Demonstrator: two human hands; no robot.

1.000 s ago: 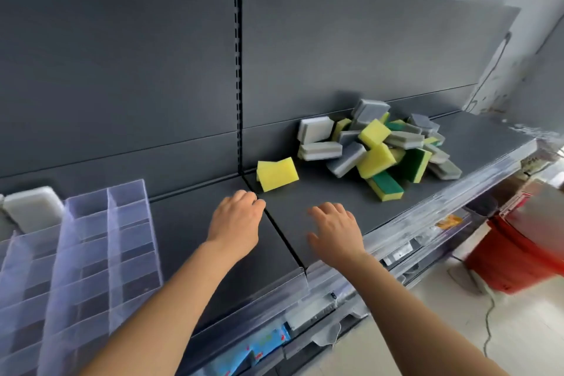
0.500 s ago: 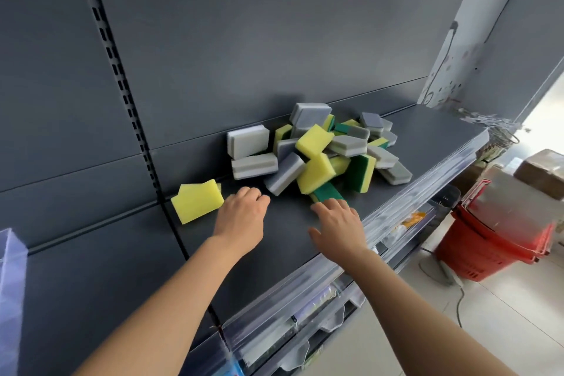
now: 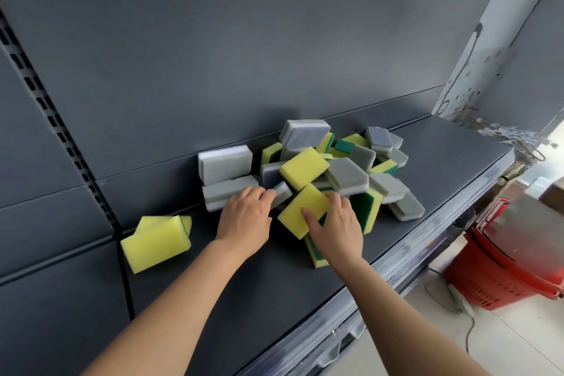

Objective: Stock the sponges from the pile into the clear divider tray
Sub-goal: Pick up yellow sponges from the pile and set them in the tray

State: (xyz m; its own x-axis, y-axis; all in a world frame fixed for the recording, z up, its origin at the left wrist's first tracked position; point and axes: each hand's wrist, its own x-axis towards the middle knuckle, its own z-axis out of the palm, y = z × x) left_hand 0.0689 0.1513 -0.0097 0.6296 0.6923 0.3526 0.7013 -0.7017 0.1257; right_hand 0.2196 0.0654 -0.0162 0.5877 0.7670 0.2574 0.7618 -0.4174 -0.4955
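Close in, reaching over the dark shelf point(image 3: 274, 299) with hands slightly apart: pinching a yellow sponge point(image 3: 296, 207) at the front of the sponge pile point(image 3: 345, 172) with the right hand point(image 3: 335, 224), touching a grey sponge point(image 3: 282, 193) with the left hand's point(image 3: 247, 217) curled fingers, grip impossible to tell. Off left, alone, a yellow block point(image 3: 155, 243); beyond, more sponges heaped against the back panel point(image 3: 244, 70), and on the floor right, a red basket point(image 3: 503, 268).
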